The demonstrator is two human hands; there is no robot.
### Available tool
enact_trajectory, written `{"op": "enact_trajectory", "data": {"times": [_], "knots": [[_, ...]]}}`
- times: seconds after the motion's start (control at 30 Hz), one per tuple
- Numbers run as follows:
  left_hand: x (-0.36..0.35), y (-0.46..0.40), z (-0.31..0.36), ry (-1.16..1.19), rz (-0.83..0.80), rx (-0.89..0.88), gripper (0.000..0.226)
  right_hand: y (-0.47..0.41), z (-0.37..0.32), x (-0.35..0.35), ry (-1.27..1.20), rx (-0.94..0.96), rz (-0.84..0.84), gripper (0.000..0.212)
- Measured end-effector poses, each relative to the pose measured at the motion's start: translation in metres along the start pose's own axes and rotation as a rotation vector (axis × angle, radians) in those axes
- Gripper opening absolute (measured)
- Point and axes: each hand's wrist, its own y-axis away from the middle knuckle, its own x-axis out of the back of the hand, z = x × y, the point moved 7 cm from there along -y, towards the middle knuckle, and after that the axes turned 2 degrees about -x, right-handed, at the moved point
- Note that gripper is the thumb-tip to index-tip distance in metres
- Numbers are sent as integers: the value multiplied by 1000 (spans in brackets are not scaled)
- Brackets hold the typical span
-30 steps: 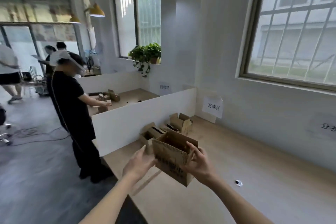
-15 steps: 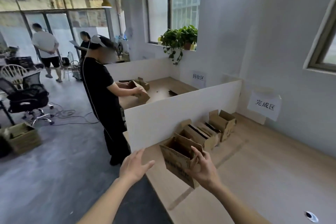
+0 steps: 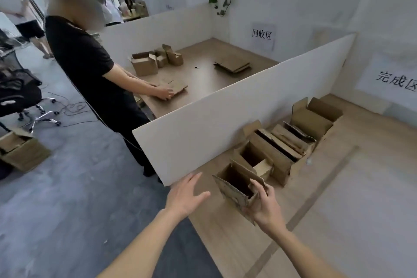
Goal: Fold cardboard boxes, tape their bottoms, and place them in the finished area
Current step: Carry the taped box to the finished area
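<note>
The right hand [image 3: 262, 204] grips the near corner of an open-topped cardboard box [image 3: 237, 185], thumb and fingers curled round its edge. The left hand [image 3: 186, 192], which cupped the box's side a second ago, has let go and hangs beside it with fingers spread, touching nothing. One hand now carries the box, so I judge it is being set down at the near end of the finished row. Just beyond the right hand, along the white divider [image 3: 225, 119], stands a row of finished boxes [image 3: 284, 142], about four. Farther off, past the divider, another person [image 3: 88, 61] presses a flat box; roughly three folded boxes and one flat stack lie there.
</note>
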Motion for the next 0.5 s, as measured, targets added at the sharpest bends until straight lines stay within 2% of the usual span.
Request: {"op": "enact_trajectory", "data": {"times": [0.23,0.37,0.5], "knots": [[-63,-69,21,-49,-223,-115,72,-48,27,-37,-51,-91,-4,97],[-85,-92,31,-152,-264,-178,73,-60,31,-46,-12,-122,63,96],[-89,-109,33,-240,-240,-238,74,-69,34,-50,47,-168,82,96]]}}
